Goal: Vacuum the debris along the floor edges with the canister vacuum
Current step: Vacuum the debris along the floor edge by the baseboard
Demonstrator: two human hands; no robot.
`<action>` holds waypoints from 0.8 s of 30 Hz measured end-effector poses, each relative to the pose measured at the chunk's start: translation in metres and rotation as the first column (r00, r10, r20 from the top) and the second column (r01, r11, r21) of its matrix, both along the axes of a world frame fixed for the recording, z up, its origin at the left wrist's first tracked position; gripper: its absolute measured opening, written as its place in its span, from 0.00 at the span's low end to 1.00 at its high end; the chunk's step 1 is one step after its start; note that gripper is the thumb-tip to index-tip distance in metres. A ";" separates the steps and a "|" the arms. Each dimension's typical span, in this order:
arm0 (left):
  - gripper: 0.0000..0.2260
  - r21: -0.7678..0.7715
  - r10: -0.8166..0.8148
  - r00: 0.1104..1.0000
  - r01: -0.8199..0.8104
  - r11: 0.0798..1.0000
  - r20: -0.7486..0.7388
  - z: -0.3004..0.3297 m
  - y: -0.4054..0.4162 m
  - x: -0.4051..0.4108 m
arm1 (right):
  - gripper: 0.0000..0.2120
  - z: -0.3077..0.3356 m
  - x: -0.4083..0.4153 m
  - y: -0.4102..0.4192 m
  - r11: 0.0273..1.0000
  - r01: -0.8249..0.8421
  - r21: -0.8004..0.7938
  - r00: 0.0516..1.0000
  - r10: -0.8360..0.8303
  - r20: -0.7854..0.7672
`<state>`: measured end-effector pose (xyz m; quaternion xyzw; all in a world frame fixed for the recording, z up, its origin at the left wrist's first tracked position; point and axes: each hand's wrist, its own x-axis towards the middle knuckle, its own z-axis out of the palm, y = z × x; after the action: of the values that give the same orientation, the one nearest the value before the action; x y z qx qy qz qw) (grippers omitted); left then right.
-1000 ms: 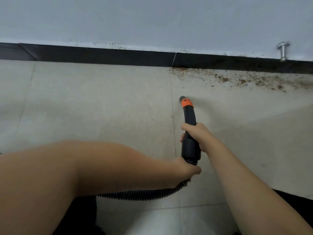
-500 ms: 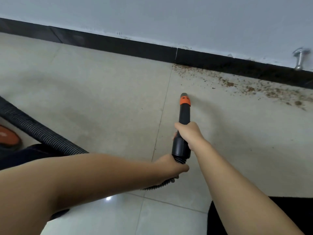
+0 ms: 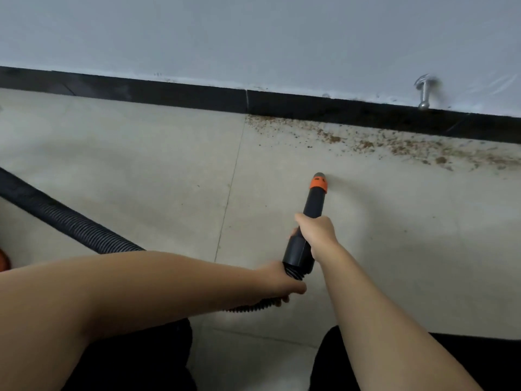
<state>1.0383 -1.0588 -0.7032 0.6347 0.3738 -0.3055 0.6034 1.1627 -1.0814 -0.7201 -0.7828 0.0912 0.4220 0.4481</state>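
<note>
At the left edge of the frame the ribbed hose point(image 3: 70, 224) runs in from off-picture, lies across the floor tile point(image 3: 141, 165) and passes behind my left forearm. A small orange shape at the far left edge is too cropped to identify.

Lower centre: my left hand point(image 3: 279, 283) is curled round the hose where it joins the black wand point(image 3: 306, 235). My right hand point(image 3: 317, 231) is wrapped round the wand just ahead of it. The two hands sit close together, one behind the other, both clamped on the tool.

Centre: the nozzle tip point(image 3: 319, 176) with its orange collar points toward the upper right. It stands on or just above bare tile, apart from the dirt; contact cannot be confirmed.

Upper centre to right edge: brown debris point(image 3: 394, 145) lies in a band along the black skirting point(image 3: 338, 111), thickening toward the right. A metal door stop point(image 3: 425, 91) projects from the wall point(image 3: 253, 38) above it.

Assessment: none of the visible band is yet collected. To do this step well, I should advance the tip to the band's left end at the tile joint, keep it low and angled into the skirting corner, then travel slowly rightward. My left hand should feed hose slack so the wand is not dragged off line.
</note>
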 end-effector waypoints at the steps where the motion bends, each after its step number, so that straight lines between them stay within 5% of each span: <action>1: 0.07 0.008 -0.004 1.000 0.004 1.000 0.015 -0.001 0.000 0.006 | 0.05 0.000 0.006 0.000 1.000 0.024 -0.001 1.000 -0.024 0.005; 6: 0.06 0.029 0.042 0.997 -0.043 0.999 0.059 -0.007 0.010 0.011 | 0.06 0.003 0.016 0.017 1.000 -0.003 0.002 1.000 0.003 0.029; 15: 0.07 -0.018 0.364 0.926 -0.364 0.931 0.095 -0.029 0.025 -0.012 | 0.11 0.001 -0.013 0.076 0.928 -0.371 -0.025 0.929 0.371 -0.005; 24: 0.09 -0.019 0.341 0.935 -0.341 0.940 0.094 -0.028 0.062 0.013 | 0.10 0.000 0.014 0.108 0.944 -0.331 -0.013 0.943 0.331 0.018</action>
<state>1.0510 -0.9965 -0.7315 0.5735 0.4485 -0.1661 0.6651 1.1766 -0.9737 -0.7196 -0.7934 -0.0439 0.4830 0.3679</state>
